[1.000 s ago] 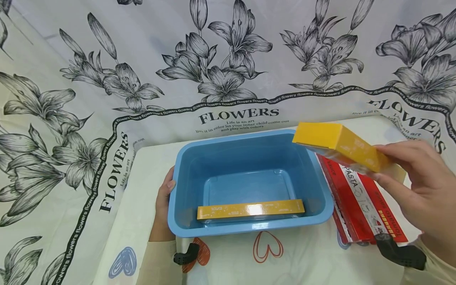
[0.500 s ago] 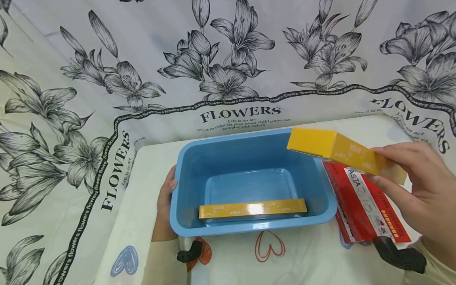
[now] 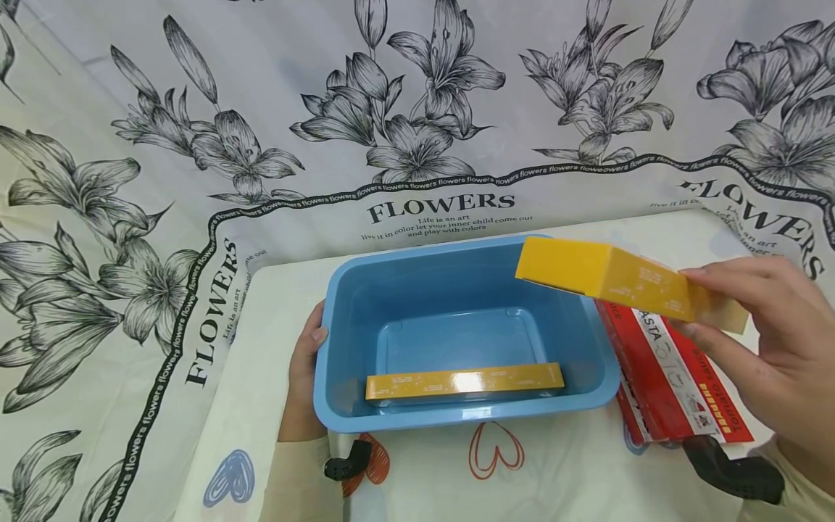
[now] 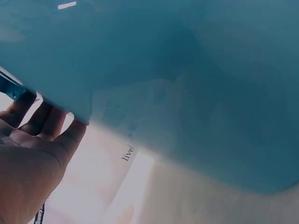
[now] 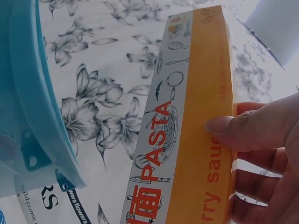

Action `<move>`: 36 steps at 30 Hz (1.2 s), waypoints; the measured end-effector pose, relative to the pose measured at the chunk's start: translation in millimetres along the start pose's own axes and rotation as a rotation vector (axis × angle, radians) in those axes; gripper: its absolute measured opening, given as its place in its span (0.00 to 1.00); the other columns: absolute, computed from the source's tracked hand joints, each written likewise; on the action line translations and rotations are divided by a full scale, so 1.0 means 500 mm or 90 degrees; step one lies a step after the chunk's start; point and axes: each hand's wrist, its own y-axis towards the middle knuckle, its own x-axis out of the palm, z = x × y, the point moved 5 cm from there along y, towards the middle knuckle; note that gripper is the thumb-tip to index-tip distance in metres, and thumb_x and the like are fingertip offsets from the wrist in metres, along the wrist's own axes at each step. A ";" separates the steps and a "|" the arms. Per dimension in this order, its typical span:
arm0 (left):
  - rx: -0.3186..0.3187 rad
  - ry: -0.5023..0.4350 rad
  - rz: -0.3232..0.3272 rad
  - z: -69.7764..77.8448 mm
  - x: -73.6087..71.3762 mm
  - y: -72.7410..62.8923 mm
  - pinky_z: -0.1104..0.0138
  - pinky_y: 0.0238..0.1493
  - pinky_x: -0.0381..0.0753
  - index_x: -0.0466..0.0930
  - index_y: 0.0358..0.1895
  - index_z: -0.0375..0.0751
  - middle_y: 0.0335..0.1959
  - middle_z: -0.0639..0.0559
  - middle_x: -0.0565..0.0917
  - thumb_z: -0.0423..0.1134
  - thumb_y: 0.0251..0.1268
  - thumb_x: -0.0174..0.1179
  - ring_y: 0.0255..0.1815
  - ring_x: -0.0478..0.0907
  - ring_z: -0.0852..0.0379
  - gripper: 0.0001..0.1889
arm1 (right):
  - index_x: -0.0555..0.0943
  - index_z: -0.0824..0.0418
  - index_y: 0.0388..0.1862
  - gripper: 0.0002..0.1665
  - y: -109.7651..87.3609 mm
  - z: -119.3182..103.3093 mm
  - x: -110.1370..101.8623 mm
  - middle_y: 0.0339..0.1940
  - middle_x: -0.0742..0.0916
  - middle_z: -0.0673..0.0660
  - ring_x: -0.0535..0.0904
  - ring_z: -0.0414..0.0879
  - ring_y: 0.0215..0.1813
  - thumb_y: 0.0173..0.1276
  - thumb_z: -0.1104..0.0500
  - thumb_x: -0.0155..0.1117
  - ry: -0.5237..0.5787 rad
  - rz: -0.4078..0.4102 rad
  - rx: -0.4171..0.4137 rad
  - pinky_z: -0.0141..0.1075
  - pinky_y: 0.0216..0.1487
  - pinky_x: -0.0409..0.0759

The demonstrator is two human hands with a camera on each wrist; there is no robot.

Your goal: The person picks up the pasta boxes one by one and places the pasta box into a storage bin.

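A yellow pasta box (image 3: 636,283) is pinched between the thumb and fingers of my right hand (image 3: 770,333). Its far end overlaps the right rim of a blue plastic tub (image 3: 466,415) in the head view. The right wrist view shows the box's orange and grey face, printed PASTA. On the tub's left side my left hand (image 3: 308,362) grips the rim, thumb on top; in the left wrist view its fingers (image 4: 70,137) lie against the outer wall. Another yellow box (image 3: 464,382) stands on edge inside the tub, along the near wall.
Red tomato sauce pasta boxes (image 3: 678,384) lie on the table right of the tub, partly under my right hand. The table has a white cloth (image 3: 417,478) with heart prints. Behind it hangs a flower-patterned curtain (image 3: 417,109).
My right hand has kept hold of the yellow box, whose far end has swung slightly left and down over the tub's right rim. The left hand keeps its grip on the tub.
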 end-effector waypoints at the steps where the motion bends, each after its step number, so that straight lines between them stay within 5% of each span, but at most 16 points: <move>1: 0.002 0.000 0.003 -0.001 0.000 0.000 0.42 0.66 0.79 0.68 0.81 0.47 0.75 0.32 0.72 0.49 0.77 0.40 0.73 0.71 0.32 0.32 | 0.82 0.77 0.65 0.44 0.003 -0.001 0.000 0.61 0.82 0.52 0.73 0.46 0.63 0.75 0.37 0.64 -0.001 -0.004 -0.003 0.22 0.63 0.73; 14: 0.030 -0.027 -0.027 0.017 0.020 -0.004 0.38 0.69 0.73 0.60 0.86 0.45 0.81 0.31 0.64 0.50 0.80 0.38 0.78 0.64 0.28 0.35 | 0.85 0.70 0.66 0.49 0.048 -0.025 0.013 0.60 0.84 0.63 0.70 0.43 0.64 0.78 0.26 0.56 -0.077 -0.078 -0.063 0.24 0.59 0.69; 21: 0.038 0.006 -0.005 0.014 0.016 -0.003 0.33 0.65 0.74 0.61 0.86 0.46 0.80 0.35 0.67 0.48 0.78 0.39 0.77 0.65 0.26 0.35 | 0.85 0.63 0.69 0.34 0.065 -0.038 0.024 0.61 0.85 0.60 0.74 0.44 0.62 0.79 0.40 0.69 -0.079 -0.134 -0.091 0.19 0.57 0.73; 30: 0.020 0.030 0.028 0.010 0.012 -0.006 0.36 0.66 0.76 0.63 0.84 0.47 0.79 0.40 0.70 0.48 0.76 0.42 0.76 0.68 0.31 0.35 | 0.86 0.61 0.69 0.34 0.089 -0.066 0.043 0.60 0.85 0.58 0.77 0.45 0.59 0.81 0.37 0.65 -0.071 -0.156 -0.128 0.19 0.57 0.75; 33: 0.016 0.036 0.037 0.006 0.009 -0.004 0.36 0.67 0.74 0.62 0.85 0.45 0.79 0.41 0.70 0.48 0.75 0.43 0.76 0.68 0.33 0.35 | 0.86 0.59 0.70 0.39 0.096 -0.077 0.050 0.60 0.85 0.57 0.76 0.47 0.59 0.82 0.30 0.57 -0.075 -0.163 -0.141 0.19 0.57 0.74; 36: 0.001 0.052 0.045 -0.002 0.003 -0.001 0.34 0.70 0.71 0.61 0.85 0.46 0.79 0.44 0.70 0.50 0.75 0.43 0.77 0.68 0.35 0.36 | 0.86 0.58 0.70 0.30 0.102 -0.085 0.057 0.60 0.85 0.56 0.76 0.48 0.59 0.80 0.41 0.68 -0.059 -0.171 -0.155 0.20 0.57 0.75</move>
